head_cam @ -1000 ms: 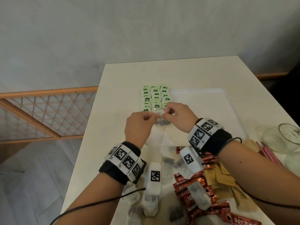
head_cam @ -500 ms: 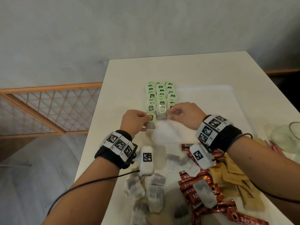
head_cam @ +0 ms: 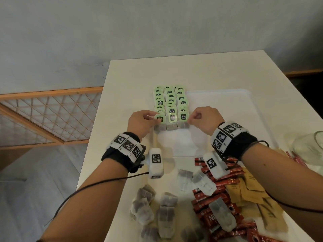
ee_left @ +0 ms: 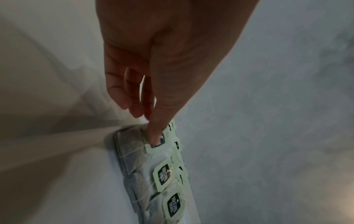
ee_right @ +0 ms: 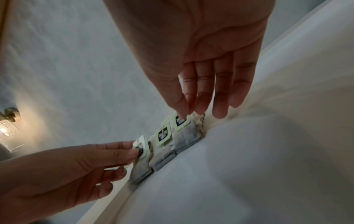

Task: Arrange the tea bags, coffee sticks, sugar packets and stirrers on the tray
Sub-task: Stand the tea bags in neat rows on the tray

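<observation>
while both hands touch tags, tea bags [head_cam: 171, 109] run lengthwise away.

Each bare forearm wears a black wrist strap [head_cam: 122, 154] carrying white tiles with black square-code markers, a white camera block [head_cam: 156, 162] and a thin black cable [head_cam: 90, 185].
</observation>
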